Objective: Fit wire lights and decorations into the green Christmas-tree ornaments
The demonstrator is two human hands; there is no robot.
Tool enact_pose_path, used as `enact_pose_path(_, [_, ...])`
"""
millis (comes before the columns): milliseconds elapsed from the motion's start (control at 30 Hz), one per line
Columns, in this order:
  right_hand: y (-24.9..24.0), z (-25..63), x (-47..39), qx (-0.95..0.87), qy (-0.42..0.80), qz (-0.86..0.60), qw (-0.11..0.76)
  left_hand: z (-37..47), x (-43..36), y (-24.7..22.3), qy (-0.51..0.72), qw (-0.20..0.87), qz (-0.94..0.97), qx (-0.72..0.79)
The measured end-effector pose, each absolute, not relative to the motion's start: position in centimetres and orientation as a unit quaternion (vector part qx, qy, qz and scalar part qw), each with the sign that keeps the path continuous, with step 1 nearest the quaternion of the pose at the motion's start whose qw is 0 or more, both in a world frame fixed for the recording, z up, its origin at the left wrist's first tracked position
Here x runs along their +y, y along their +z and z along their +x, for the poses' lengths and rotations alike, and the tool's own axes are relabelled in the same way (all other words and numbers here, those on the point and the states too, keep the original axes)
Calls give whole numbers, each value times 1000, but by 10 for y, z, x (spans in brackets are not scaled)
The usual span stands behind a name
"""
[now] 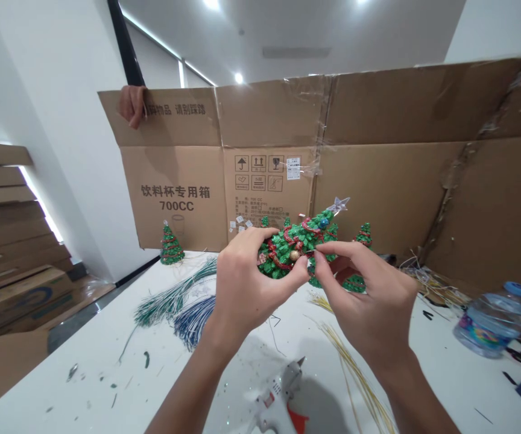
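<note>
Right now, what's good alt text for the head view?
The left hand holds a star-topped tree, tilted, while the right hand pinches close against its side. Below, a glue gun and yellow wires are on a white table; other trees stand behind, before cardboard.

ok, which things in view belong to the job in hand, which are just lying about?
In the job:
Decorated tree, held in the left hand, right hand at its side
Probably glue gun, green strands, blue strands, yellow strands; none in hand

Likely just lying about:
Water bottle
Loose scrap
</note>
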State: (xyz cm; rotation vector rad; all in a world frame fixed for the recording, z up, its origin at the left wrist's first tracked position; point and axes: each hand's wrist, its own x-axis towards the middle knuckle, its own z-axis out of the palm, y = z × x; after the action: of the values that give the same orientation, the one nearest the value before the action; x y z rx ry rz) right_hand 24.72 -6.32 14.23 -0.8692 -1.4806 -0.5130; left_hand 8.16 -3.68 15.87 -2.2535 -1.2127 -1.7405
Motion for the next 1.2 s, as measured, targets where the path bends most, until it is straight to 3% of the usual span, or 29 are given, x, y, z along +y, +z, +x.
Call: enact_pose_path(1200, [135, 237, -63, -593, -123, -429, 670, 86, -40, 157, -571, 61, -717, -395])
